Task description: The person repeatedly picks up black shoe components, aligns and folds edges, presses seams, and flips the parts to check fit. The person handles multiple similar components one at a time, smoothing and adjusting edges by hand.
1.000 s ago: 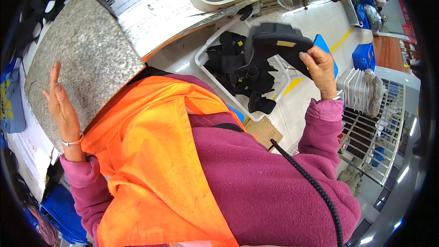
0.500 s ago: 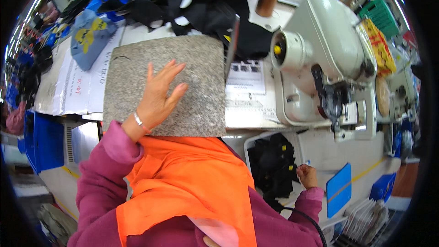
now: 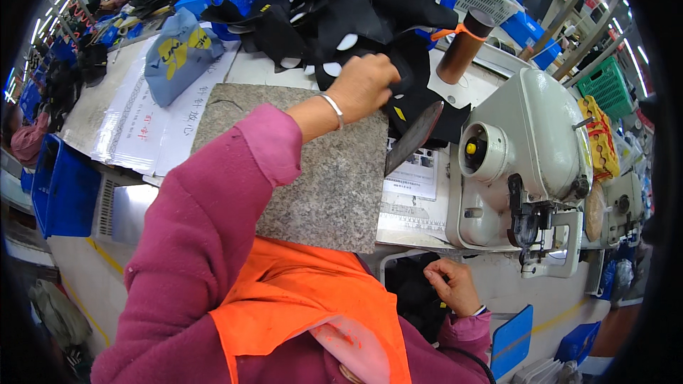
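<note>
The left hand (image 3: 361,92), fingers bent, overlapped heaped black fabric pieces (image 3: 348,18); the right hand (image 3: 454,286) curled near a white plastic bin (image 3: 383,267); whether either pinched was unclear. Red-and-black writing marked a white sheet (image 3: 153,146).

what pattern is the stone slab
The slab is speckled grey, best seen in the head view.

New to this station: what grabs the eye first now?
Probably the bright orange cloth apron at lower centre, just below the speckled grey square-edged slab. Next, the bulky, glossy pale-grey metal machine on the table right of the slab. Then the heap of floppy black pieces with white oval patches beyond the slab, where the bare left hand reaches.
</note>
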`<state>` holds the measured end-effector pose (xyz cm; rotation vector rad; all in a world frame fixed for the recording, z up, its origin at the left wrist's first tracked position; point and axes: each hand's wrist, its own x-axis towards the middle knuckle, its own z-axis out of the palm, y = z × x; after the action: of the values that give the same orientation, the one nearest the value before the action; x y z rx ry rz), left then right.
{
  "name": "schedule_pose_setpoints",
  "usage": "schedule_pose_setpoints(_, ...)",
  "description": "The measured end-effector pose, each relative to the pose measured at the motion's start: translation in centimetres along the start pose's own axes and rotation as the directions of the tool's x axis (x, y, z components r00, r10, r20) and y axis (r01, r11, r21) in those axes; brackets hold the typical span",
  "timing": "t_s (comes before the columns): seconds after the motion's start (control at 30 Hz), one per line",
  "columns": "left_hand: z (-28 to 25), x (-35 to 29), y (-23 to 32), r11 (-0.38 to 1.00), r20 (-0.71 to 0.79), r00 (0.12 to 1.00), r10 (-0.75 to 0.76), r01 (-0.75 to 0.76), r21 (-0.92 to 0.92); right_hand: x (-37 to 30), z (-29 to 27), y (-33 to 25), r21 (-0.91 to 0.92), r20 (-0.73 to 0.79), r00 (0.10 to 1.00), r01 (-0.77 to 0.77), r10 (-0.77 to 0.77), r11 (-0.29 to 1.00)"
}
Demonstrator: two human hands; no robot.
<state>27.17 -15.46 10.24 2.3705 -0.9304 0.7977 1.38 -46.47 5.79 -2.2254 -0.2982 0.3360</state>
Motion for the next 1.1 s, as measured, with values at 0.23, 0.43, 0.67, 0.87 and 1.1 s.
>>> schedule_pose_setpoints(0.23, 5.3, 0.3, 0.1, 0.921, 0.327, 0.906, 0.27, -0.342, 0.187, -0.5, 0.6, 0.4, 0.04, -0.049, 0.998, -0.024, 0.026, 0.999)
schedule_pose_setpoints(0.43, 2.1, 3.5, -0.4, 0.963, -0.072, 0.963, 0.261, -0.255, 0.087, 0.4, 0.7, 0.5, 0.039, -0.097, 0.995, 0.004, 0.0, 0.999)
schedule_pose_setpoints(0.67, -6.9, 3.2, 0.1, 0.777, -0.049, 0.913, -0.405, 0.315, -0.545, 5.4, 1.4, -3.3, 0.053, -0.11, 0.954, 0.286, -0.279, 0.957)
schedule_pose_setpoints(0.87, -14.3, -5.6, 2.7, 0.512, -0.079, 0.78, -0.621, 0.327, -0.795, 9.8, 2.5, -10.4, 0.08, -0.248, 0.746, 0.652, -0.618, 0.754)
schedule_pose_setpoints(1.1, -15.2, -20.7, 9.6, 0.084, 0.033, 0.543, -0.839, 0.19, -0.978, 12.8, 7.8, -16.5, 0.083, -0.446, 0.63, 0.736, -0.636, 0.672)
